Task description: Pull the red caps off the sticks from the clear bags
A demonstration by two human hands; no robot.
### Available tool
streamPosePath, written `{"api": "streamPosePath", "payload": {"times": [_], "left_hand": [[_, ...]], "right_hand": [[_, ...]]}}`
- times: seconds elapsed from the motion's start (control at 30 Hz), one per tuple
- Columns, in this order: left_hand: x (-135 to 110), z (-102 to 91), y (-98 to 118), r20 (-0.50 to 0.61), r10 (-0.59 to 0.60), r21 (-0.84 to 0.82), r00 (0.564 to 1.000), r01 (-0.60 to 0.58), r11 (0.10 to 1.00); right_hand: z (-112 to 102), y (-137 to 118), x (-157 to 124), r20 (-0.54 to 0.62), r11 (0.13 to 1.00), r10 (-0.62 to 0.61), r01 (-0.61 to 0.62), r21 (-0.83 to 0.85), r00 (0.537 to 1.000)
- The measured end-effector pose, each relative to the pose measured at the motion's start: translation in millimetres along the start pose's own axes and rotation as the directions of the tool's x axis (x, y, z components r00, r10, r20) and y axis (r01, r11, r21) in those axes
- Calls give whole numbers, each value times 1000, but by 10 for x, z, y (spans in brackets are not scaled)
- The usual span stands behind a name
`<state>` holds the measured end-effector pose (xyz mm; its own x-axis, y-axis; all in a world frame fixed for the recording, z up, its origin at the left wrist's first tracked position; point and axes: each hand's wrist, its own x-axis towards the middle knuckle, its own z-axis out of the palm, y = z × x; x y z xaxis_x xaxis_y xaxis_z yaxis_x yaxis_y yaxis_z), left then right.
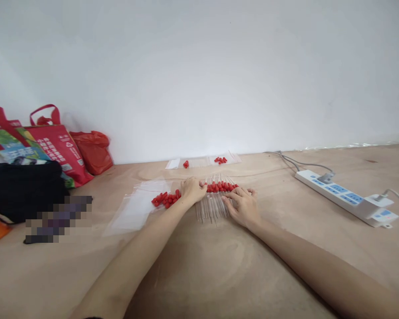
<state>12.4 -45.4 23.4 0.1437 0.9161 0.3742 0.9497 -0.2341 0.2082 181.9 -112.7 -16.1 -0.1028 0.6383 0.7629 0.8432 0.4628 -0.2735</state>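
A row of thin clear tubes (210, 208) with red caps (223, 186) lies on the wooden table (219, 266). My left hand (193, 189) rests at the left end of the capped row, fingers curled down onto the caps. My right hand (243, 204) lies on the tubes at the right, fingers bent and pressing them. Loose red caps (165, 199) sit in a small heap just left of my left hand, on a clear plastic bag (133, 210).
More clear bags with a few red caps (221, 160) lie by the wall. A white power strip (347, 197) with cables sits to the right. Red shopping bags (61, 146), a red plastic bag (93, 150) and a black bag (25, 188) stand at left.
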Motion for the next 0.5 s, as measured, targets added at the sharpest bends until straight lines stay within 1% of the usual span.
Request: {"api": "streamPosePath", "payload": {"times": [0.1,0.17,0.2,0.27,0.37,0.43,0.5], "left_hand": [[-136,-89,-113,-71,-13,-21,997,12,1000],[-292,-180,-225,-127,47,-36,991,-52,998],[-385,-228,-283,-182,114,-38,977,-123,992],[-584,-316,-386,-269,258,-13,928,-272,962],[-846,-396,-473,-343,464,34,817,-482,875],[-956,-407,-485,-372,535,49,759,-559,828],[-1009,-394,-476,-389,556,53,735,-584,810]], "right_hand": [[2,17,-4,-21,1000,-10,10,3,1000],[0,10,-5,-35,999,-42,41,-9,999],[-3,-1,-7,-37,997,-70,69,-21,997],[-9,-40,-11,-25,988,-148,146,-49,989],[-15,-120,-23,35,958,-277,279,-67,960],[-12,-168,-32,82,934,-348,352,-51,934],[-5,-201,-38,112,914,-400,405,-19,910]]}}
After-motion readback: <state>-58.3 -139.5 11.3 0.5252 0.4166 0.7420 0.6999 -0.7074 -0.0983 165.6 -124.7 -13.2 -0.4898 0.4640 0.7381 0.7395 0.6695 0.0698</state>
